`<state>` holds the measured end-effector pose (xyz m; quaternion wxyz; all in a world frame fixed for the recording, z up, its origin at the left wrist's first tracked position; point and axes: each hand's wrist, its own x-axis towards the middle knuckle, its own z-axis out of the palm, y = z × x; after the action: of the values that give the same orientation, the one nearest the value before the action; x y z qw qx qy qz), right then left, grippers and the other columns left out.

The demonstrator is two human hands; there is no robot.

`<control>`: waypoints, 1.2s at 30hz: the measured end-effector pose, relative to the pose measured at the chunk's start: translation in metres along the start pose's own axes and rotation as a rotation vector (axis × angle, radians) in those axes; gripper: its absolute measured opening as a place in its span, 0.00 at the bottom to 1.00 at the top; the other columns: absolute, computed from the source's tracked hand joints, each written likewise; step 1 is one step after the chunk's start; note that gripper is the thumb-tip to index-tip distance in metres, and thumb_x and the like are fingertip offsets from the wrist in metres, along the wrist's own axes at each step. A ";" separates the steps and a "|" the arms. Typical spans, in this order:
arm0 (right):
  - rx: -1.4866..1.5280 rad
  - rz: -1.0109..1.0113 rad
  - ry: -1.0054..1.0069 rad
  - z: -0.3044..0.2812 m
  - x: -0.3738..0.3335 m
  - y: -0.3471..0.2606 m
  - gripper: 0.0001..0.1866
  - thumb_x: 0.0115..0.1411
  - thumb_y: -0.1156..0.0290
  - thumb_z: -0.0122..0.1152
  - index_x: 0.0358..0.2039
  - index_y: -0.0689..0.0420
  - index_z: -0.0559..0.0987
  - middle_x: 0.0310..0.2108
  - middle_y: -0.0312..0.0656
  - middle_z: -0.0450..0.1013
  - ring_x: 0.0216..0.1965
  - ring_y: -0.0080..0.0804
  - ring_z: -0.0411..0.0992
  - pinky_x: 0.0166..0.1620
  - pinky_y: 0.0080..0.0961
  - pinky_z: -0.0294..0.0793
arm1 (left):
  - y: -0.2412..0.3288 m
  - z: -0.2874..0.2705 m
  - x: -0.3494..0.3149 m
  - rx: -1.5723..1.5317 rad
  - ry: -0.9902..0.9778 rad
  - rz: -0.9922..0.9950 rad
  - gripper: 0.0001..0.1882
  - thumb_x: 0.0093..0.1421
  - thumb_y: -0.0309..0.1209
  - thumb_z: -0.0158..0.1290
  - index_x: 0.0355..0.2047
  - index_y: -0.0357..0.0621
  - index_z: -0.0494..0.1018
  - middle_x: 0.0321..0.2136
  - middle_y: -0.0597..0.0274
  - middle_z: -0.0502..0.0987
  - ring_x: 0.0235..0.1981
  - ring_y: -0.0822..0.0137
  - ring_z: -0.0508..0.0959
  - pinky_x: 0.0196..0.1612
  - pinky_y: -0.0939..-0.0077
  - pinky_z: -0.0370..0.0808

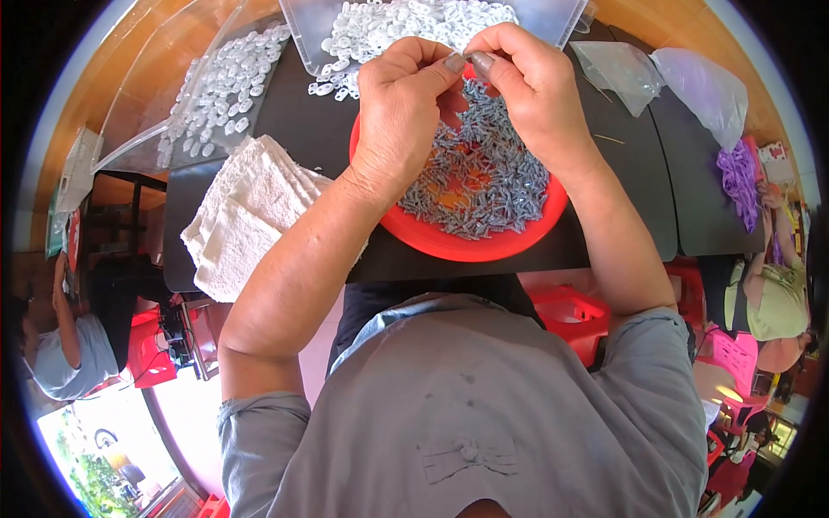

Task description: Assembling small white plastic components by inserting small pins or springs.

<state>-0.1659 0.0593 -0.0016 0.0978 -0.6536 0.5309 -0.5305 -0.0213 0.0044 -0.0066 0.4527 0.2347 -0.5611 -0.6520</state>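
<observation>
My left hand (pixel 406 104) and my right hand (pixel 527 91) meet above the far side of a red basin (pixel 471 249), fingertips pinched close together. A tiny whitish piece shows between the fingertips, too small to name. Under my hands the basin holds a heap of small grey ribbed plugs (pixel 492 194), like screw anchors. Just beyond my hands, a clear plastic bin (pixel 304 43) is filled with small white oval plastic parts (pixel 380 26). A few of these white parts lie on the table beside the bin.
A folded white towel (pixel 250 207) lies left of the basin on the dark table (pixel 630 190). More white parts (pixel 229 82) spread at the far left by a clear plastic lid. Clear bags (pixel 699 86) and a purple bundle (pixel 738 181) are at right. Other people sit at both sides.
</observation>
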 end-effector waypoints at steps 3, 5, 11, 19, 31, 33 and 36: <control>-0.079 -0.084 0.023 0.001 0.000 0.008 0.05 0.61 0.81 0.52 0.36 0.63 0.76 0.26 0.34 0.72 0.27 0.17 0.69 0.31 0.16 0.69 | 0.000 0.001 0.000 0.035 0.003 -0.006 0.07 0.60 0.25 0.51 0.32 0.31 0.74 0.21 0.61 0.75 0.20 0.75 0.74 0.20 0.81 0.71; -0.102 -0.122 0.021 0.001 0.001 0.004 0.05 0.61 0.81 0.52 0.36 0.63 0.76 0.25 0.34 0.72 0.27 0.17 0.69 0.31 0.16 0.69 | 0.000 0.000 -0.001 0.052 0.006 -0.005 0.07 0.60 0.25 0.51 0.31 0.31 0.74 0.21 0.61 0.75 0.20 0.75 0.74 0.19 0.81 0.71; -0.034 -0.033 -0.066 -0.006 0.004 -0.003 0.05 0.63 0.80 0.53 0.38 0.62 0.77 0.27 0.33 0.74 0.29 0.17 0.70 0.34 0.16 0.70 | -0.002 -0.001 0.000 -0.026 0.005 -0.012 0.08 0.59 0.27 0.50 0.30 0.31 0.74 0.20 0.61 0.74 0.19 0.73 0.75 0.19 0.80 0.72; 0.423 0.279 -0.049 -0.012 0.008 -0.002 0.09 0.63 0.78 0.53 0.42 0.64 0.78 0.35 0.36 0.76 0.36 0.20 0.74 0.42 0.18 0.73 | -0.002 -0.002 0.001 -0.063 0.021 0.000 0.09 0.58 0.28 0.52 0.29 0.32 0.74 0.20 0.61 0.74 0.19 0.73 0.75 0.18 0.79 0.72; 0.565 0.414 0.019 -0.011 0.011 -0.019 0.06 0.61 0.81 0.55 0.39 0.63 0.76 0.32 0.37 0.75 0.33 0.21 0.73 0.35 0.16 0.72 | 0.000 -0.001 0.000 0.069 0.036 0.031 0.08 0.58 0.28 0.53 0.30 0.33 0.75 0.18 0.63 0.74 0.18 0.76 0.74 0.18 0.82 0.72; 0.565 0.397 0.019 -0.012 0.010 -0.018 0.06 0.61 0.81 0.55 0.39 0.63 0.76 0.32 0.37 0.75 0.33 0.21 0.73 0.36 0.16 0.72 | 0.000 -0.001 0.000 0.099 0.028 0.030 0.09 0.59 0.28 0.53 0.31 0.32 0.75 0.19 0.61 0.75 0.19 0.74 0.75 0.20 0.80 0.72; 0.575 0.361 0.008 -0.013 0.011 -0.014 0.06 0.61 0.81 0.55 0.39 0.63 0.76 0.32 0.37 0.75 0.33 0.21 0.73 0.37 0.15 0.72 | 0.000 0.000 0.000 0.129 0.027 0.036 0.09 0.59 0.28 0.53 0.31 0.32 0.75 0.19 0.62 0.75 0.19 0.75 0.75 0.20 0.80 0.72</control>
<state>-0.1692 0.0624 0.0198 0.3682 -0.4928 0.4671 -0.6351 -0.0209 0.0042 -0.0063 0.4558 0.2620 -0.6002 -0.6028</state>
